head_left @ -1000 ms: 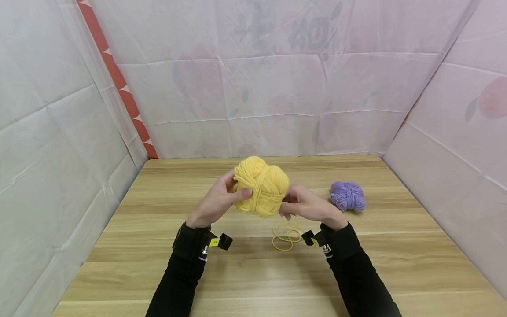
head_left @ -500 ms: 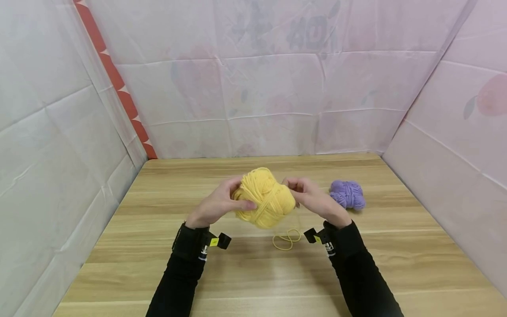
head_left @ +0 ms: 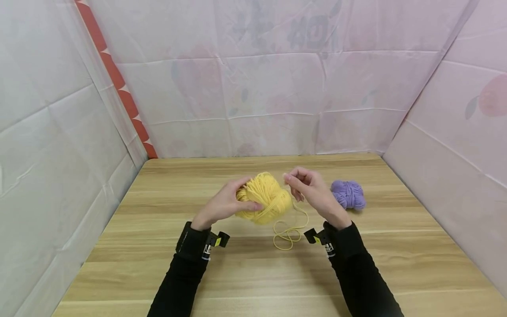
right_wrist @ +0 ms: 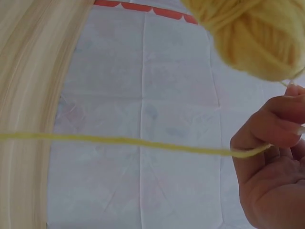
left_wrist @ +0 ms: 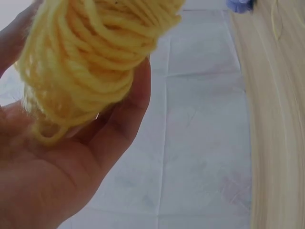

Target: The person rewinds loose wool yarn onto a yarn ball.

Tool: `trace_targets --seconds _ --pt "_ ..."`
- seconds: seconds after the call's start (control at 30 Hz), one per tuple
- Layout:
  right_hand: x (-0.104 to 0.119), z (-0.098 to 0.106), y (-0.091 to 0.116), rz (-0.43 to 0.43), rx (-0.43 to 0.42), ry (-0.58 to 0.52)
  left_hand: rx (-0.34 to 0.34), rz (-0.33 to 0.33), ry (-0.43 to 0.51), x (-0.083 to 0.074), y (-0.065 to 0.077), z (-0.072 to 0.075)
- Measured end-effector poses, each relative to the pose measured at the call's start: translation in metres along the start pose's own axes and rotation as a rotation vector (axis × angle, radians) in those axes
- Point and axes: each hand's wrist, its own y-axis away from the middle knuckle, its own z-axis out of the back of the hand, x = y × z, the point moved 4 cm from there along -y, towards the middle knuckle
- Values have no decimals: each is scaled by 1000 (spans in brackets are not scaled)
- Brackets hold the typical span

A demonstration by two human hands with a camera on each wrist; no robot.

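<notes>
My left hand [head_left: 225,203] grips a yellow ball of yarn [head_left: 267,200] above the table, thumb across its near side. In the left wrist view its fingers curl behind the wound yarn, and a small loop hangs at the palm. To the right of the ball, my right hand [head_left: 313,192] has its fingers curled and pinches a yellow yarn strand. The right wrist view shows this strand [right_wrist: 143,142] running into the curled fingers, with a thin length going from the fingertips up to the ball. Below, the loose yarn lies in loops on the table.
A smaller purple ball of yarn [head_left: 348,194] sits on the wooden table [head_left: 245,281], beyond my right wrist. Pale patterned sheets [head_left: 269,97] hang along the back and both sides of the table.
My right hand has drawn up and away from the yellow ball, pulling more strand loose. The ball has tipped and come lower in my left hand. The purple yarn stays put.
</notes>
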Motion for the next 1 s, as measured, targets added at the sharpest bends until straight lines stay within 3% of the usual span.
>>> trace_targets --seconds 0.23,0.57,0.8,1.0 --pt "3 -7 -1 33 -18 15 -147 40 -97 0 -1 4" --pt "5 -12 0 61 -16 -8 -302 66 -195 -2 -1 7" --pt "7 -17 -1 131 25 -25 -403 56 -212 -3 -1 9" --pt "7 -25 -2 129 74 -30 -473 73 -182 -2 0 12"
